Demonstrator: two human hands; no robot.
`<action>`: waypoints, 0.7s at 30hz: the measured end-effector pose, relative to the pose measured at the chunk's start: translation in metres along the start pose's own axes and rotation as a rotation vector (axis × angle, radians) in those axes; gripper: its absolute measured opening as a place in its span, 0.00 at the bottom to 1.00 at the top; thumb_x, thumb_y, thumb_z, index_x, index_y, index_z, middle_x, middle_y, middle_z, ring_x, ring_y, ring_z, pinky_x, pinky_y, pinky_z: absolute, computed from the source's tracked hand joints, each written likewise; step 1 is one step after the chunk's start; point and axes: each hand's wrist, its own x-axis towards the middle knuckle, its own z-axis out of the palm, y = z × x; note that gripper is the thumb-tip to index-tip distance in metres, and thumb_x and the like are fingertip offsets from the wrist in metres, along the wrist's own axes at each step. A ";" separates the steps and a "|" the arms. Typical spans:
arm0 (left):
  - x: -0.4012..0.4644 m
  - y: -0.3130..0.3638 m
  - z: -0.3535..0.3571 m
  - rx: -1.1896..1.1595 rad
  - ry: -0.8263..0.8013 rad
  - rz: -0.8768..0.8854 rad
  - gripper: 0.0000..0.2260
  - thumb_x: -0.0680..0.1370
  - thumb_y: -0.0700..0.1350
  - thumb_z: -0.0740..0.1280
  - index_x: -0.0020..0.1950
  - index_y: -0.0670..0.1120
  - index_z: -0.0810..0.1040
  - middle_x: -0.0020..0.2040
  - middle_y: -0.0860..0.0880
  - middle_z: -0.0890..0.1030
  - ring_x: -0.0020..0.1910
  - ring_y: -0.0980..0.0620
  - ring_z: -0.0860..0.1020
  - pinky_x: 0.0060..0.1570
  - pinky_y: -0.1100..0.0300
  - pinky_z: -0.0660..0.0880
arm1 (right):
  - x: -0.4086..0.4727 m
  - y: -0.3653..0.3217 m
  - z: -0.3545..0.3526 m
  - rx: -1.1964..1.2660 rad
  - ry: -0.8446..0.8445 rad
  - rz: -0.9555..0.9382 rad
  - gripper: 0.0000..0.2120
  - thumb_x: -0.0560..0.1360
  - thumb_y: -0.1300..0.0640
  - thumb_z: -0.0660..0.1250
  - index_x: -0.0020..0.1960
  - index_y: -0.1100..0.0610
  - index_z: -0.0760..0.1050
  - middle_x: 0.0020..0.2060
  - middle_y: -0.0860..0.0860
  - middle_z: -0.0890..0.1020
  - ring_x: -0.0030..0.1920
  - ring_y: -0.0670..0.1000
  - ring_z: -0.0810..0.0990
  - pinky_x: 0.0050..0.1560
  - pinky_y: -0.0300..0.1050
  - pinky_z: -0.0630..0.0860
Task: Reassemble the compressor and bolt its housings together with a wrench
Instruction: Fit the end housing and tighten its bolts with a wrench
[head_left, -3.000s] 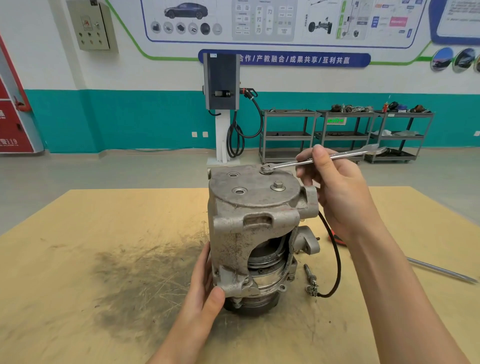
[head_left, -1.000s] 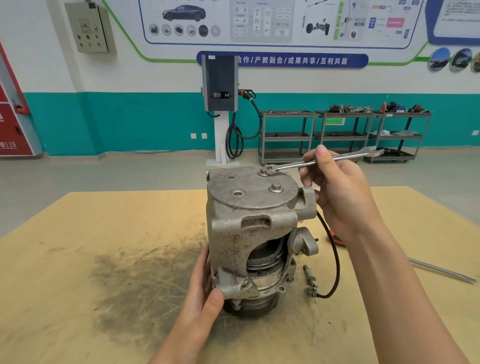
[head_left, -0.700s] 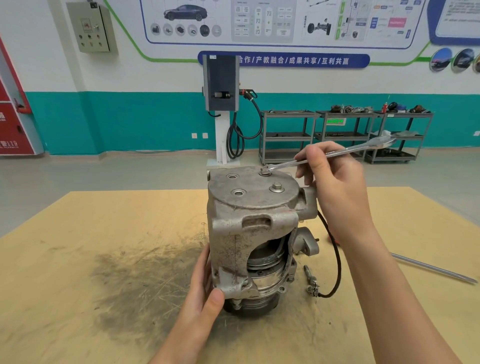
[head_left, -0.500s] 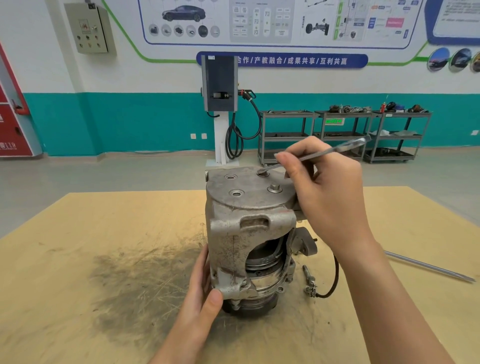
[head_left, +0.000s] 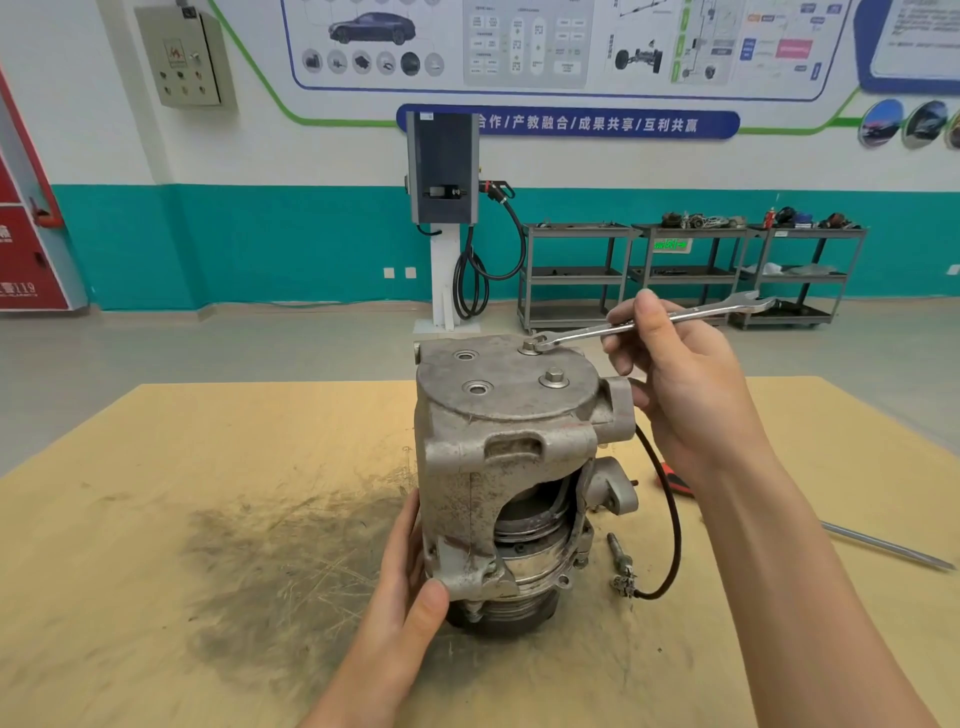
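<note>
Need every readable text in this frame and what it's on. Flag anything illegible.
"合作 / 产教融合 / 成果共享 / 互利共赢": blue banner on the wall.
"119": red cabinet at far left; the characters around it are cut off or blurred.
Green lit sign on the shelving: too blurred to read.
Wall poster: text too small.
Grey electrical box: red mark, unreadable.
Compressor and wrench: no legible markings.

The blue wall banner (head_left: 569, 123) reads "合作/产教融合/成果共享/互利共赢", and the red cabinet (head_left: 26, 249) at far left shows "119".
</note>
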 end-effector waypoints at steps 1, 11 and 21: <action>0.000 0.000 0.000 -0.003 -0.001 -0.001 0.49 0.63 0.76 0.68 0.77 0.56 0.55 0.72 0.65 0.68 0.72 0.61 0.67 0.63 0.69 0.69 | 0.000 0.001 0.000 0.006 -0.001 0.007 0.13 0.82 0.51 0.57 0.45 0.55 0.76 0.32 0.47 0.77 0.34 0.44 0.71 0.26 0.32 0.64; 0.000 0.000 0.000 -0.002 -0.001 -0.002 0.47 0.62 0.76 0.68 0.75 0.59 0.56 0.71 0.66 0.68 0.71 0.62 0.67 0.62 0.70 0.70 | -0.002 0.003 0.005 -0.187 0.048 -0.274 0.11 0.81 0.53 0.61 0.44 0.55 0.77 0.32 0.45 0.78 0.34 0.42 0.73 0.36 0.34 0.68; -0.002 0.004 0.001 0.005 -0.016 0.002 0.48 0.66 0.73 0.69 0.79 0.55 0.55 0.76 0.56 0.66 0.75 0.53 0.66 0.72 0.46 0.63 | -0.002 0.007 0.006 -0.225 0.079 -0.336 0.11 0.82 0.55 0.61 0.45 0.58 0.77 0.32 0.48 0.77 0.33 0.41 0.74 0.38 0.32 0.68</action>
